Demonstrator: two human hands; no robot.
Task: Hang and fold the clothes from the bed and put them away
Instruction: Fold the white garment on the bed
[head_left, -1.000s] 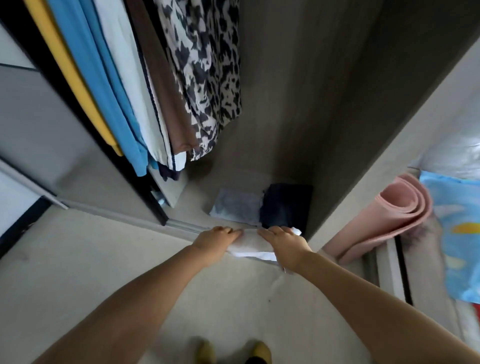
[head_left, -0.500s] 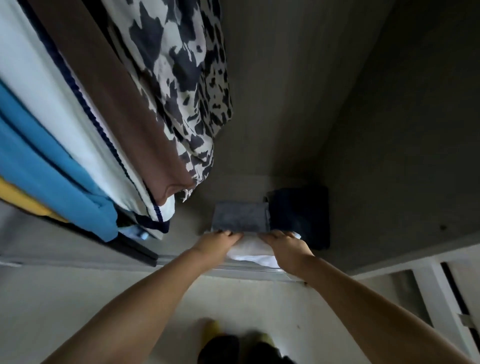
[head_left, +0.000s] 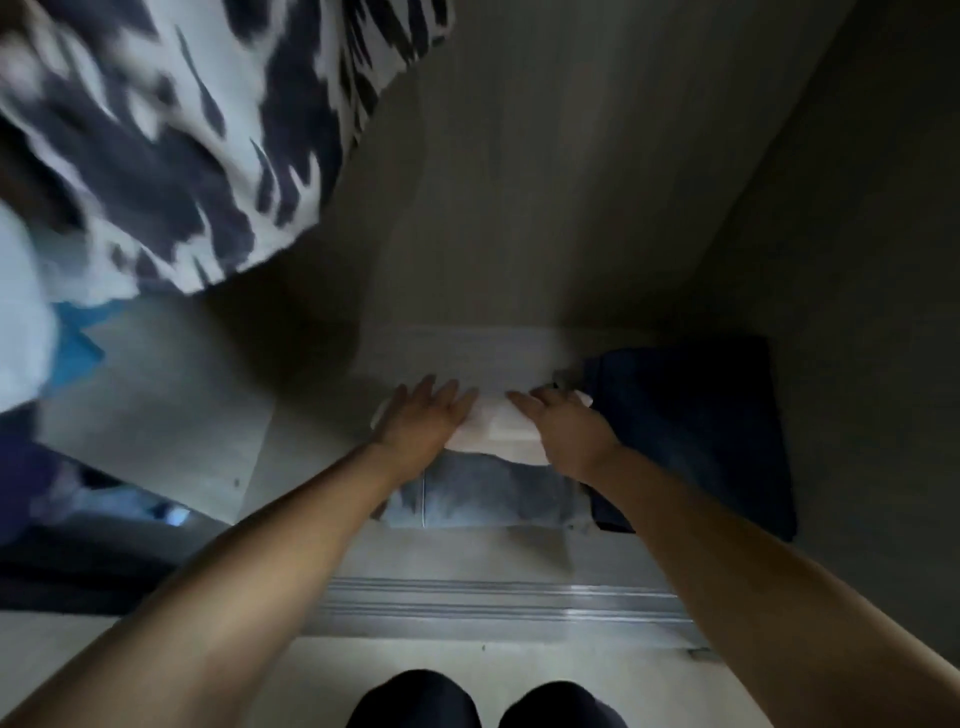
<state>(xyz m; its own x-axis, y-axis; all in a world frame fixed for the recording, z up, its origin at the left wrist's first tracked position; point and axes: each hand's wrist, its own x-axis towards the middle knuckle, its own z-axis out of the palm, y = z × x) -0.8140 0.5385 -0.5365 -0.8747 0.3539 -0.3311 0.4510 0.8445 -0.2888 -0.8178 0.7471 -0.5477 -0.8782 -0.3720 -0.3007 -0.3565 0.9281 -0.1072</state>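
Folded white garment (head_left: 496, 428) lying on pale folded jeans (head_left: 483, 499) on the wardrobe floor, between and under both hands. Left hand (head_left: 423, 418) and right hand (head_left: 563, 434) flat, fingers straight, pressing down, gripping nothing. Probably soft, light, floppy; best lifted from beneath both side edges.

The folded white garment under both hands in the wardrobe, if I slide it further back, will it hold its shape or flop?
The folded white garment looks soft, so it would probably sag if lifted by one edge. Lying on the folded light denim, it may drag or bunch when pushed. With the left hand and right hand on top, pushing both sides evenly should help keep the fold.
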